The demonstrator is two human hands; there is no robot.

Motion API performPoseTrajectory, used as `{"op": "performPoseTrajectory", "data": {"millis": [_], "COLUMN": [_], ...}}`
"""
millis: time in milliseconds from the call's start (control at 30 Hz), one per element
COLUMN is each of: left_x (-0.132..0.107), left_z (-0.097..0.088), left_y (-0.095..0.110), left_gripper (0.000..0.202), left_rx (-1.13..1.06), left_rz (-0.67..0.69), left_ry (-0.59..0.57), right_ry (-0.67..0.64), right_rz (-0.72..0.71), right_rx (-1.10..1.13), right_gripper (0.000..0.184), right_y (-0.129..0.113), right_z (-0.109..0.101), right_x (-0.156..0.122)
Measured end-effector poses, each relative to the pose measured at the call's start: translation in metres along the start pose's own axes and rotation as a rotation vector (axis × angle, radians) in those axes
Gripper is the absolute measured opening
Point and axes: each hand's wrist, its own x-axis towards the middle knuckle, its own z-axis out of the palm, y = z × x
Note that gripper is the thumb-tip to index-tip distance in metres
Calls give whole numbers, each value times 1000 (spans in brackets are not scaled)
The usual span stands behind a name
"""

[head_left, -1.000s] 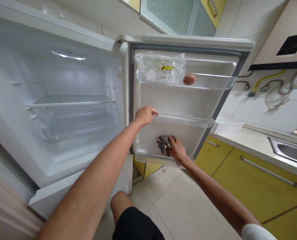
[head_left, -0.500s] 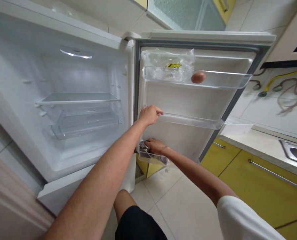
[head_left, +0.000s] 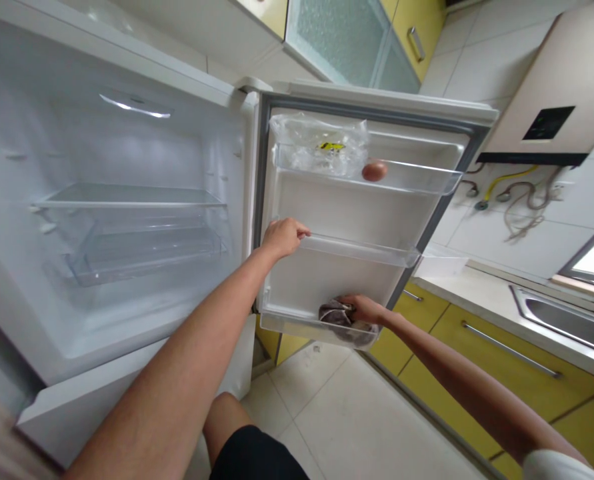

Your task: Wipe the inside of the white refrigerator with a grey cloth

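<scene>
The fridge door (head_left: 347, 213) stands wide open in front of me. My left hand (head_left: 284, 238) is closed over the front edge of the clear middle door shelf (head_left: 361, 250), near its hinge side. Down at the bottom door shelf (head_left: 289, 325), my right hand (head_left: 367, 309) grips a grey-brown cloth (head_left: 335, 312) that lies inside it, towards the free end. Part of the cloth shows through the clear shelf front. On the top door shelf, a brown egg (head_left: 375, 171) rests beside a crumpled clear plastic bag (head_left: 321, 143) with a yellow mark.
To the left is the fridge interior (head_left: 147, 160) with a glass shelf (head_left: 131, 195) and a clear drawer (head_left: 141, 257). Yellow cabinets (head_left: 507, 373), a counter with a sink (head_left: 567, 317), and a water heater (head_left: 557, 93) with hoses are on the right.
My right hand has slid the cloth along the bottom door shelf from the hinge side to the right. My left hand keeps its place on the middle shelf. The view has turned slightly right.
</scene>
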Motion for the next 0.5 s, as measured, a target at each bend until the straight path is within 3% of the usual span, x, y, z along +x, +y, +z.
{"op": "performPoseTrajectory", "data": {"millis": [100, 200, 300, 400, 500], "left_x": [0, 0, -2, -4, -6], "left_z": [0, 0, 2, 4, 5], "left_y": [1, 0, -1, -2, -2], "left_gripper": [39, 40, 41, 42, 44], "left_rx": [4, 7, 11, 30, 52], "left_rz": [0, -1, 18, 40, 42], "left_ry": [-2, -8, 5, 52, 72], "right_ry": [243, 611, 975, 1286, 1519], "right_rz": [6, 2, 126, 314, 387], "right_rx": [115, 264, 361, 449, 576], "right_gripper": [63, 58, 52, 47, 55], "right_y": [6, 8, 9, 15, 27], "right_z": [-16, -31, -49, -77, -108], "right_x": [-36, -75, -109, -128, -127]}}
